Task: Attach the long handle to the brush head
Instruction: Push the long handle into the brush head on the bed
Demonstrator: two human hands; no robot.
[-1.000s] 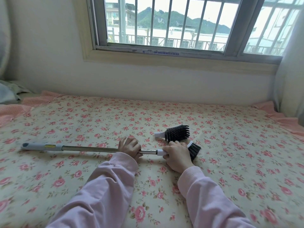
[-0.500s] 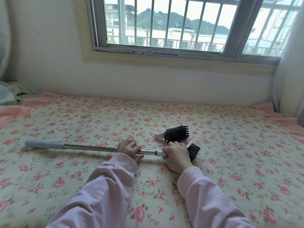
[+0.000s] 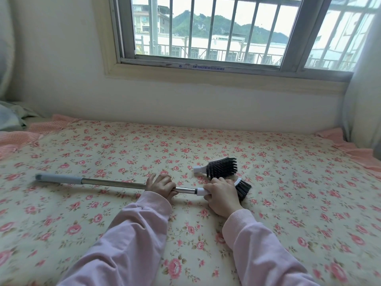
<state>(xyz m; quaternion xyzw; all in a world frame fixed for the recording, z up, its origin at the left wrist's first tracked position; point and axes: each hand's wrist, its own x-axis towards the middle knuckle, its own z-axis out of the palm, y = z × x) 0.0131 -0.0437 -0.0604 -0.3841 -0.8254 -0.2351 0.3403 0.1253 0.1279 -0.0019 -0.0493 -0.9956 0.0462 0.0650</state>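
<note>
A long metal handle (image 3: 115, 183) with a grey grip at its far left end lies across the flowered bed. My left hand (image 3: 162, 185) is wrapped around the shaft near its right end. My right hand (image 3: 221, 195) grips a brush head (image 3: 243, 188) with black bristles and a white neck. The shaft's tip meets that white neck at the socket. My right hand covers most of the head's body. A second black-bristled brush head (image 3: 220, 167) lies loose on the sheet just behind my right hand.
The flowered sheet (image 3: 288, 203) covers the whole bed. A wall with a barred window (image 3: 206, 29) stands behind it. A curtain (image 3: 362, 89) hangs at the right, and bunched fabric (image 3: 10, 116) lies at the far left.
The handle's grey grip end has swung slightly away from me and to the right. Both hands keep their hold at the joint.
</note>
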